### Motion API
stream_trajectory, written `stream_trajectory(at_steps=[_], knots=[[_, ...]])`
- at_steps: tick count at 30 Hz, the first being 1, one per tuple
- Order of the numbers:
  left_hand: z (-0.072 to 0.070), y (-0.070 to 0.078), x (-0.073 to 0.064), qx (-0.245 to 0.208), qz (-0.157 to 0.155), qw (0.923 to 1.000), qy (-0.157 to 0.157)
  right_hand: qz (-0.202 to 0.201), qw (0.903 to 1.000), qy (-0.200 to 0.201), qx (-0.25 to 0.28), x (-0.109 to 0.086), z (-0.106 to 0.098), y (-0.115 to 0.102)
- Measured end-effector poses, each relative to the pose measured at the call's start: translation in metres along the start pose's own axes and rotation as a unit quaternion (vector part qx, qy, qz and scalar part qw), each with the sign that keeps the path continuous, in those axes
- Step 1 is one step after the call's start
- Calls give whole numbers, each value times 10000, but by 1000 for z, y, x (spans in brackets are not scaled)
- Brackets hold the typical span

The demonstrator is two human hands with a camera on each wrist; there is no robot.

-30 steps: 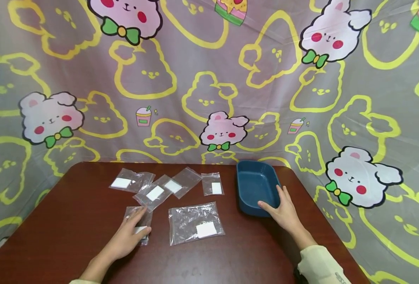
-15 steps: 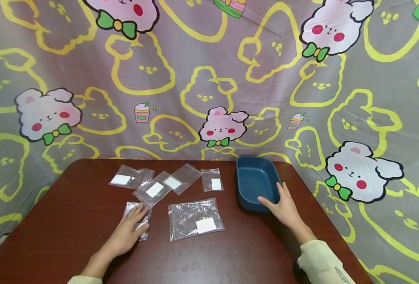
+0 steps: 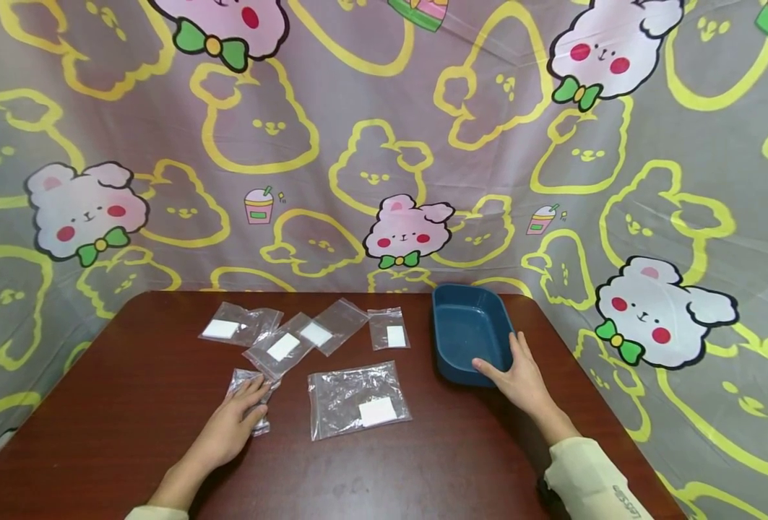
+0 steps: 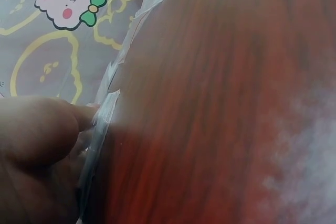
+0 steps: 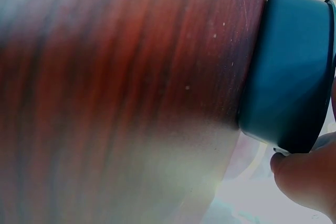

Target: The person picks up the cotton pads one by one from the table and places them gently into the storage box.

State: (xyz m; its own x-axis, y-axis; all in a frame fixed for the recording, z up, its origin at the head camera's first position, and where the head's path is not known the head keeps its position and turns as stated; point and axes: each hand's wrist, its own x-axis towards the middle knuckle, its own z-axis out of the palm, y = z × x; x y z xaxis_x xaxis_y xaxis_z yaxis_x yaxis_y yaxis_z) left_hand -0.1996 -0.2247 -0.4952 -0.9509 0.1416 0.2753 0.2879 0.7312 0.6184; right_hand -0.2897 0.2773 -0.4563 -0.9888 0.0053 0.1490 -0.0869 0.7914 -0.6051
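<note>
Right hand (image 3: 521,379) grips the blue tray (image 3: 471,332); to the tray's left, the left hand (image 3: 226,430) rests extended fingers on a bag (image 3: 261,425), seemingly gathering; lifting likely needs pinching.

Bag (image 3: 241,377): clear, creased plastic, lying flat under left fingers (image 3: 248,394). Tray (image 3: 469,326): dark blue, rounded corners, upright; near-right corner between right thumb (image 3: 488,369) and fingers (image 3: 521,354).

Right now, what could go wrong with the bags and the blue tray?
The left grip might crumple the thin bag beneath it, or nudge the next bag lying close ahead. The right grip holds just one corner of the blue tray, so lifting it that way might tilt it.
</note>
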Motion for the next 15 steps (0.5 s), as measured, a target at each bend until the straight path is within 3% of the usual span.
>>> stream_trajectory(at_steps=[15], knots=[[-1,0,-1,-34,-260,9996,37,16,10000,-47,3,-1,1,2]])
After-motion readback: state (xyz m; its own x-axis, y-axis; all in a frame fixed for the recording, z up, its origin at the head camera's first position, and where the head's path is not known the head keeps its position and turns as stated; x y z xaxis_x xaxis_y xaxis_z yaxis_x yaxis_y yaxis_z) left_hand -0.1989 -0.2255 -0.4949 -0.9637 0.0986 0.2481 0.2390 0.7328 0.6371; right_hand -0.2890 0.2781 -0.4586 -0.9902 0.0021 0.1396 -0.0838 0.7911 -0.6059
